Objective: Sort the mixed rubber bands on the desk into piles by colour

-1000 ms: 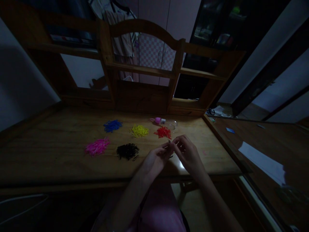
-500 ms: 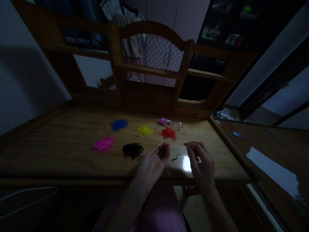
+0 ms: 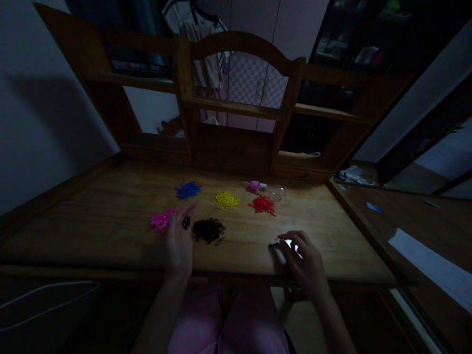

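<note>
My left hand (image 3: 179,243) is tipped on its side, fingers stretched upward, between the pink and black piles. A few small black loop-like pieces (image 3: 186,222) show against its inner side; whether they are gripped or sliding off is unclear. Right beside it lies the pile of black pieces (image 3: 208,230), one stray loop (image 3: 220,241) at its edge. Farther right, my right hand (image 3: 304,258) rests low over the table, thumb and forefinger closed at a small yellow piece (image 3: 277,239). A small black piece (image 3: 273,245) lies by those fingertips.
Pink (image 3: 162,220), blue (image 3: 188,190), yellow (image 3: 226,199) and red (image 3: 263,204) piles lie on the wooden table (image 3: 243,250). A clear bottle with a pink top (image 3: 254,185) lies behind the red pile. A wooden shelf frame (image 3: 236,115) stands at the back; white paper (image 3: 429,263) is at right.
My left hand has moved left from the middle to beside the black pile and turned from palm-up onto its side. My right hand has lowered to the small pieces on the table.
</note>
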### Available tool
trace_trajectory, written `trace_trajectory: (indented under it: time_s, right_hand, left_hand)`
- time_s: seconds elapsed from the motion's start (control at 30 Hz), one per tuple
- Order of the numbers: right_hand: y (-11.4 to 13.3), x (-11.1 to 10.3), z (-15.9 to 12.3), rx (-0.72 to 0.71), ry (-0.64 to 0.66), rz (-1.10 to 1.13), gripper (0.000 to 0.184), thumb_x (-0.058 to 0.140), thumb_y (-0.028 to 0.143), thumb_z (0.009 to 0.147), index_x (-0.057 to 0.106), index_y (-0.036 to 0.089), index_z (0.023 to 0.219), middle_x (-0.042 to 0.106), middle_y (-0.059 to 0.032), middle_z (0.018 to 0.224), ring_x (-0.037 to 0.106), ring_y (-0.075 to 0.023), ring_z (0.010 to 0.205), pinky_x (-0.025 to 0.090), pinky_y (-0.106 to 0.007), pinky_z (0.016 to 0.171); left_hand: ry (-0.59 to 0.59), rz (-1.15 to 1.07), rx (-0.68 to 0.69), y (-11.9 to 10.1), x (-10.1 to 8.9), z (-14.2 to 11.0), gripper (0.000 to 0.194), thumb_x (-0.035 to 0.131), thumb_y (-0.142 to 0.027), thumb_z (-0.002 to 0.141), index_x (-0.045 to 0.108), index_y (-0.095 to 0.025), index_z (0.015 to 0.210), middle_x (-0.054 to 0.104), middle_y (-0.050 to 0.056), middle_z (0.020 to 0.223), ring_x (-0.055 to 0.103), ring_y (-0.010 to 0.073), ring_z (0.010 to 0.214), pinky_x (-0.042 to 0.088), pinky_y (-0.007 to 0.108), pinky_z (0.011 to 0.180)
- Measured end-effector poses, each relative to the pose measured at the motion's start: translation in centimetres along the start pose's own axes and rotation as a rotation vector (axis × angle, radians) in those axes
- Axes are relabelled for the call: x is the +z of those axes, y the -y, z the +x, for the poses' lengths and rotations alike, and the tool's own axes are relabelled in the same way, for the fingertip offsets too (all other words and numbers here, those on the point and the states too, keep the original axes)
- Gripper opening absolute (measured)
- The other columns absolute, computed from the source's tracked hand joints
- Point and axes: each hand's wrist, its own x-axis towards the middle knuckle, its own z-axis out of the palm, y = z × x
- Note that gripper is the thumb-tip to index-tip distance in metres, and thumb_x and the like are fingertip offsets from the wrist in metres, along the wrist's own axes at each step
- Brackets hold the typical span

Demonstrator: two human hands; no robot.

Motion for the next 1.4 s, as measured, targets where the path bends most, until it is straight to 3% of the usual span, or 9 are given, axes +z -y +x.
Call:
trace_trajectory:
  time_s: [0.1,0.23,0.47,0.63,0.9,1.0,1.13,1.3,1.4]
  right_hand:
    - [-0.6,0.3,0.2,-0.074,0.119,-0.095,0.018,0.053,0.018,0.091,0.067,0.026,0.1,0.058,-0.0065,0.105,0.059,-0.0216,0.094,0.049,-0.034,0.079]
    - [-0.4,0.8,0.7,-0.125,0.179,-0.224,0.016,0.049,0.015,0.093,0.063,0.022,0.098,0.055,-0.009,0.108,0.055,-0.0237,0.101,0.048,-0.036,0.083]
    - [0.3,1.2,0.9,-0.223,0.22,-0.358,0.017,0.042,0.006,0.092,0.053,0.019,0.09,0.054,-0.0105,0.098,0.051,-0.0245,0.091,0.044,-0.04,0.081]
    - [1.5,1.6,0.8,-0.186,0.163,-0.253,0.015,0.041,0.008,0.092,0.049,0.02,0.093,0.054,-0.0091,0.095,0.051,-0.0245,0.089,0.043,-0.039,0.08]
    - [7.9,10.4,3.0,-0.076,0.121,0.21,0.013,0.042,0.013,0.093,0.051,0.021,0.097,0.06,-0.0056,0.095,0.057,-0.0191,0.087,0.047,-0.031,0.077]
    - [9.6,11.9,3.9,-0.08,0.113,0.236,0.015,0.041,0.017,0.096,0.054,0.021,0.103,0.061,-0.0072,0.1,0.058,-0.0202,0.093,0.047,-0.032,0.082]
    - [8.1,8.8,3.9,-0.088,0.036,0.21,0.019,0.042,0.017,0.095,0.056,0.022,0.107,0.062,-0.0073,0.105,0.059,-0.0196,0.094,0.047,-0.031,0.082]
    - [1.8,1.9,2.7,0.032,-0.089,-0.043,0.016,0.049,0.02,0.091,0.061,0.022,0.101,0.063,-0.0071,0.1,0.059,-0.0204,0.081,0.047,-0.034,0.074]
    - [-1.0,0.0,2.2,-0.017,-0.002,-0.165,0.017,0.053,0.02,0.089,0.062,0.023,0.103,0.062,-0.008,0.102,0.058,-0.0237,0.089,0.047,-0.038,0.078]
  left_hand:
    - [0.058,0.222,0.057,1.2,-0.3,0.1,0.054,0.03,-0.053,0.096,0.064,-0.017,0.118,0.059,0.008,0.133,0.04,0.0211,0.136,0.02,0.038,0.117]
    - [0.056,0.361,0.061,1.6,-0.3,-0.3,0.057,0.028,-0.057,0.095,0.066,-0.019,0.116,0.063,0.008,0.129,0.046,0.022,0.131,0.024,0.038,0.115]
    - [-0.027,0.385,0.088,1.4,-0.4,-0.5,0.054,0.037,-0.059,0.091,0.068,-0.019,0.108,0.067,0.008,0.119,0.05,0.0229,0.127,0.029,0.038,0.113]
    - [-0.027,0.328,0.043,2.0,-0.7,-0.2,0.053,0.04,-0.058,0.091,0.067,-0.016,0.108,0.066,0.011,0.12,0.055,0.0246,0.121,0.034,0.041,0.109]
    - [0.001,0.22,0.008,2.3,-1.0,0.2,0.049,0.043,-0.053,0.092,0.066,-0.013,0.107,0.068,0.013,0.116,0.06,0.0243,0.116,0.038,0.042,0.108]
    - [0.025,0.2,0.007,2.2,-1.1,0.2,0.047,0.044,-0.051,0.092,0.066,-0.013,0.108,0.067,0.012,0.117,0.059,0.0234,0.116,0.038,0.04,0.108]
    - [0.001,0.239,0.009,2.2,-1.1,0.1,0.047,0.044,-0.052,0.092,0.067,-0.014,0.107,0.068,0.012,0.116,0.059,0.0236,0.116,0.038,0.04,0.107]
    - [-0.028,0.273,0.016,2.2,-0.9,0.0,0.048,0.045,-0.055,0.09,0.068,-0.016,0.106,0.068,0.011,0.117,0.056,0.0252,0.12,0.036,0.041,0.109]
    - [-0.03,0.278,0.016,2.1,-0.7,-0.1,0.048,0.046,-0.056,0.089,0.068,-0.016,0.105,0.068,0.01,0.115,0.056,0.0259,0.12,0.037,0.042,0.109]
